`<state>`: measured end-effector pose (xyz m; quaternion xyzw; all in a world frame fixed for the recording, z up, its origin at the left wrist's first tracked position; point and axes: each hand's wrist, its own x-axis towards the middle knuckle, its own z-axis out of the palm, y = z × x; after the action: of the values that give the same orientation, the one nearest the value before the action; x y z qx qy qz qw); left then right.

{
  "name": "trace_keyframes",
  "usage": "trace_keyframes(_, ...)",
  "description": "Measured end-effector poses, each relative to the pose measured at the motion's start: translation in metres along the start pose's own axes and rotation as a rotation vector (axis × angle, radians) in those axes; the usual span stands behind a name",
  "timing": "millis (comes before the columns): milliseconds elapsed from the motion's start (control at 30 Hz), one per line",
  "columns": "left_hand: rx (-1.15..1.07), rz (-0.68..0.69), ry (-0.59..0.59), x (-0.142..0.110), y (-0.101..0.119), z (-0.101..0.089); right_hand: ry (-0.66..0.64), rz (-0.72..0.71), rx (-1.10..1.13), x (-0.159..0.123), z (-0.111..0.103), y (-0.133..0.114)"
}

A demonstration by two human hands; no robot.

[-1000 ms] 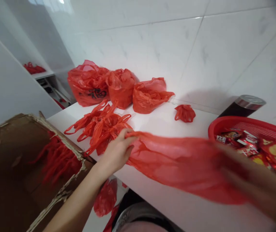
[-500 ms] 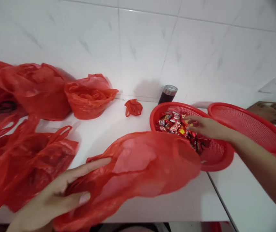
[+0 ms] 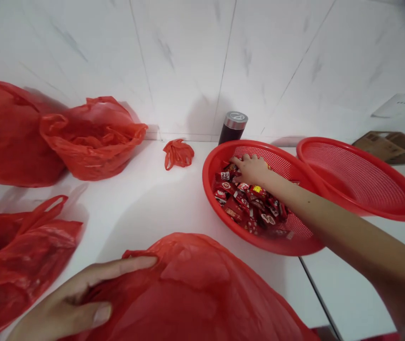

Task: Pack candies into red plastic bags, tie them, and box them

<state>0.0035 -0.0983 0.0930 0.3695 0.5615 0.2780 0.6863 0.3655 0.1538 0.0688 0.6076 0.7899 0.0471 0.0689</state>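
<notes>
Red bag [image 3: 195,289] gripped at its edge by left hand [image 3: 64,303]; right hand [image 3: 250,170] now among sweets [image 3: 238,203] in basket [image 3: 207,184], grip unclear.

The one camera is worn on the person's head and looks forward and down, from close above the white worktop [image 3: 142,189], toward the white marble-like tiled wall [image 3: 188,61]. The left hand [image 3: 71,303] enters at the bottom edge, the right hand [image 3: 252,170] from the right side.
</notes>
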Motion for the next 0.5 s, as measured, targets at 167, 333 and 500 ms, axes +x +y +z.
trace_keyframes(167, -0.049, 0.011, 0.006, 0.003, -0.001, -0.001, 0.049, -0.086, -0.02, 0.002, -0.007, 0.006)
trace_keyframes(333, -0.026, 0.055, -0.019, 0.007, 0.0, 0.003, 0.111, -0.148, -0.055, 0.003, -0.005, -0.003)
trace_keyframes(500, -0.037, 0.094, -0.03, 0.007, -0.007, 0.007, 0.125, -0.157, -0.085, 0.004, -0.009, -0.007)
